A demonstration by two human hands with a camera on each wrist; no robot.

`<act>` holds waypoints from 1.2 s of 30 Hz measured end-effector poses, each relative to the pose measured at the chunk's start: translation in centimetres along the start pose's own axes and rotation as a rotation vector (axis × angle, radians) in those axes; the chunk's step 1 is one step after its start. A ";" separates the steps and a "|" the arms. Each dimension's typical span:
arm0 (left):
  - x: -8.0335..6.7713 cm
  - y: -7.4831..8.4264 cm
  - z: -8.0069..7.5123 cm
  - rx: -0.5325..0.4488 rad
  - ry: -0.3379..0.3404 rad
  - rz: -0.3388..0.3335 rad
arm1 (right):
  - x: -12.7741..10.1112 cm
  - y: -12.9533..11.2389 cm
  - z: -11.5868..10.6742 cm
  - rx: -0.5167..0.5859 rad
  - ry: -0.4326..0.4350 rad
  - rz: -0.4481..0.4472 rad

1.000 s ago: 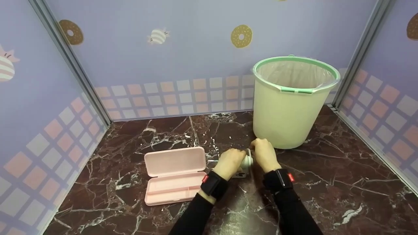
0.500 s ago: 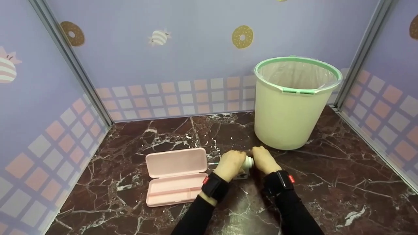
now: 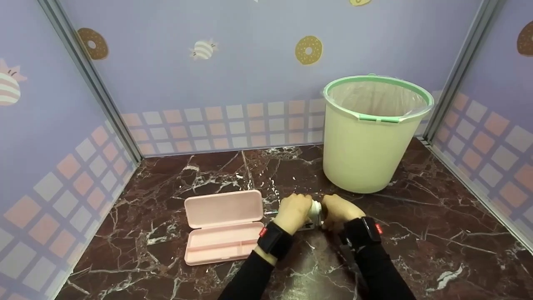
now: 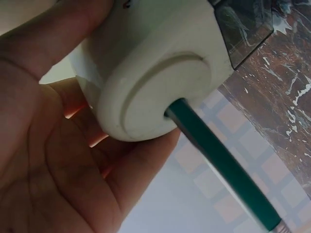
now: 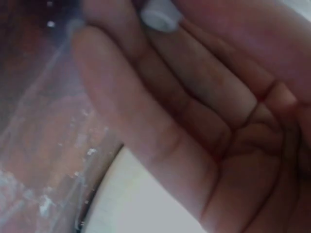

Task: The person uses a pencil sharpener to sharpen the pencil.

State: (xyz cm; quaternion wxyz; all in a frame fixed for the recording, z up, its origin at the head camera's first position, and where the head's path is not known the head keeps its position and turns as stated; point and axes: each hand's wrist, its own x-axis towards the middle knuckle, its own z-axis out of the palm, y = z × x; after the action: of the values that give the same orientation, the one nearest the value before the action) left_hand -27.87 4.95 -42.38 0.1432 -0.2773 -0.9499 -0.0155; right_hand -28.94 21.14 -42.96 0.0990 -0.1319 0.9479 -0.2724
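Lilac walls printed with donuts and checks close in a dark marble counter. At the back right stands a pale green bin with a clear liner, well apart from the pink case that lies open, lid back, at the front left.

Just right of the case, both hands meet over a small white sharpener near the counter's middle. The left hand curls round the sharpener's round body, palm behind it and fingers wrapped over the top. A green pencil sticks out of the hole in its flat end face, on the side toward the case; its far end is out of focus. The right hand closes on the sharpener's other end, touching it, fingers bent. In the right wrist view only a small white knob shows at the fingertips; I cannot tell how firmly they pinch it. A clear box part of the sharpener sits against the counter beneath the hands.
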 end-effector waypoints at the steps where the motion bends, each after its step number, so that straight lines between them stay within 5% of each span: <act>1: 0.0 0.0 0.0 -0.006 0.001 -0.003 | -0.2 -0.1 -0.1 0.004 -0.009 0.004; 11: 0.1 0.6 0.0 0.000 0.038 -0.066 | -1.3 -0.9 -1.5 -0.131 -0.009 -0.111; 31: -0.1 0.5 -0.3 -0.008 0.076 -0.081 | -2.5 -2.0 -2.7 -0.072 -0.009 -0.204; 36: 0.2 0.7 -0.3 -0.005 0.066 -0.073 | -2.9 -2.4 -3.5 -0.082 0.066 -0.265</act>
State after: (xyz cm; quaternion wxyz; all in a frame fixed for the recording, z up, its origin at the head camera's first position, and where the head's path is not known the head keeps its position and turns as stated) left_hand -27.53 5.62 -42.07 0.1733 -0.2420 -0.9541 -0.0322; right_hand -26.67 21.78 -38.46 0.0256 -0.2509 0.9353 -0.2484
